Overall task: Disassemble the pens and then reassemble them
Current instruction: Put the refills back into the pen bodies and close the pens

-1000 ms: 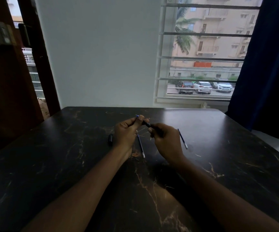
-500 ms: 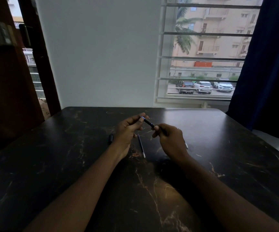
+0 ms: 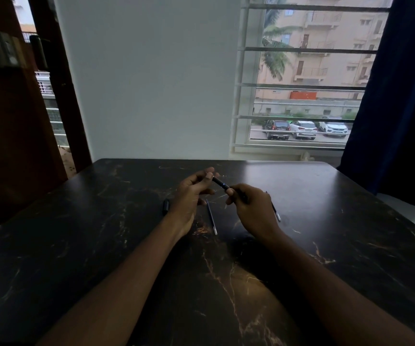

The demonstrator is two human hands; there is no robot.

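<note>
I hold a pen barrel [image 3: 220,183] above the middle of the tabletop [image 3: 76,245], my left hand [image 3: 193,193] pinching its far end and my right hand [image 3: 252,208] closed around its near end. It looks light, stiff and slick, so I grip near each end. One refill [image 3: 211,217] lies between my hands, another [image 3: 275,213] right of them, a cap [image 3: 166,206] left; nothing blocks me.
</note>
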